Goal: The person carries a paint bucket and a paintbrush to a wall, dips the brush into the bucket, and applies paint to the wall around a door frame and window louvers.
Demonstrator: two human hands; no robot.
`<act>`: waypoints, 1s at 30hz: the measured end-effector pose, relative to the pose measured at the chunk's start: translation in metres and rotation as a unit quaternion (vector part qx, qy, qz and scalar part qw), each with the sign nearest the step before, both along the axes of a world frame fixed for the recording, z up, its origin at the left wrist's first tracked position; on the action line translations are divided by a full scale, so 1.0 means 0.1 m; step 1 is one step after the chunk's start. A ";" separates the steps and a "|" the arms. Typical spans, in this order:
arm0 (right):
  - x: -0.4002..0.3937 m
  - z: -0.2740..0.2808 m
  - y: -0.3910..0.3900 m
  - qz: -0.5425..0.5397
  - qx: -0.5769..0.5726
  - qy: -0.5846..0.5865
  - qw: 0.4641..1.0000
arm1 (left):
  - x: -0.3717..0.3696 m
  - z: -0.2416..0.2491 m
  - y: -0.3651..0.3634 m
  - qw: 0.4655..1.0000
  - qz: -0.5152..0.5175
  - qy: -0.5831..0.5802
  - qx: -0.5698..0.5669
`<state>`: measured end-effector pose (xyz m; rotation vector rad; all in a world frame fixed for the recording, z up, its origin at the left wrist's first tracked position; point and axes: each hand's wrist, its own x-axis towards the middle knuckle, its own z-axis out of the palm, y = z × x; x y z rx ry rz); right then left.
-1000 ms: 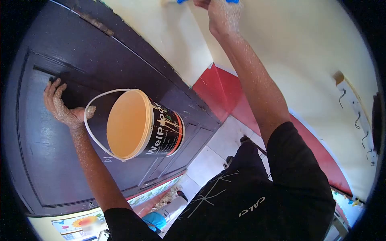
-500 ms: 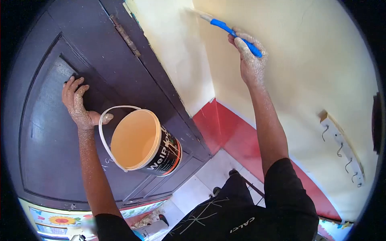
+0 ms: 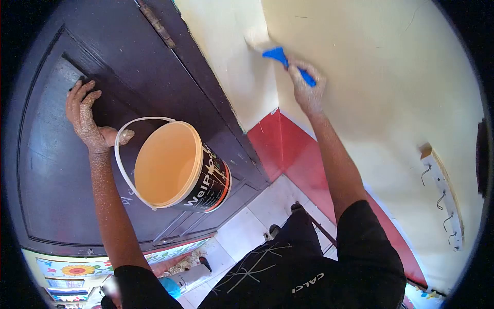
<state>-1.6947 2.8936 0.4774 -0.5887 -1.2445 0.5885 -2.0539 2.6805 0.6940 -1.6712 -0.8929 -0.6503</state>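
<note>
While the right hand point(image 3: 307, 86) has its fingers clamped around a blue paintbrush point(image 3: 276, 54), the brush tip is right by the corner of the cream wall point(image 3: 370, 77). The left hand point(image 3: 86, 116) has bent fingers, with its thumb apart. A white handle point(image 3: 120, 160) crosses that thumb. Its paint bucket point(image 3: 206, 180) hangs before the dark door point(image 3: 56, 180), toward the hinge edge.

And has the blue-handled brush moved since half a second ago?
Yes: the blue-handled brush has moved down, closer to the red wall band.
</note>
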 end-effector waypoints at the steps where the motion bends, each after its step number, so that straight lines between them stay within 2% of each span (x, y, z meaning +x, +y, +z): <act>1: -0.02 -0.20 -0.09 0.009 -0.005 0.015 1.000 | 0.01 0.00 0.00 1.000 0.000 0.000 0.001; 3: -0.01 -0.67 -0.20 0.019 -0.076 -0.011 0.997 | 0.04 0.00 0.00 1.000 0.001 0.008 -0.002; 10: -0.03 -1.62 -0.41 0.045 -0.151 0.007 0.987 | 0.01 0.01 0.04 0.999 -0.008 0.038 -0.009; 16: 0.05 -1.85 -0.45 0.053 -0.189 0.002 0.980 | 0.05 0.01 0.04 0.999 -0.016 0.036 -0.009; 19: 0.14 -1.69 -0.60 0.061 -0.229 0.072 0.969 | 0.05 0.02 0.03 0.999 -0.015 0.028 -0.012; 22: 0.31 -1.61 -0.83 0.011 -0.296 0.021 0.955 | 0.05 0.02 0.03 0.999 -0.015 0.033 -0.007; 25: 0.17 -1.63 -0.99 0.017 -0.312 0.224 0.923 | 0.03 0.02 0.03 0.999 -0.016 0.036 -0.001; 30: -0.02 -1.62 -0.95 0.004 -0.339 0.278 0.899 | 0.06 0.04 0.02 0.999 -0.023 0.048 -0.007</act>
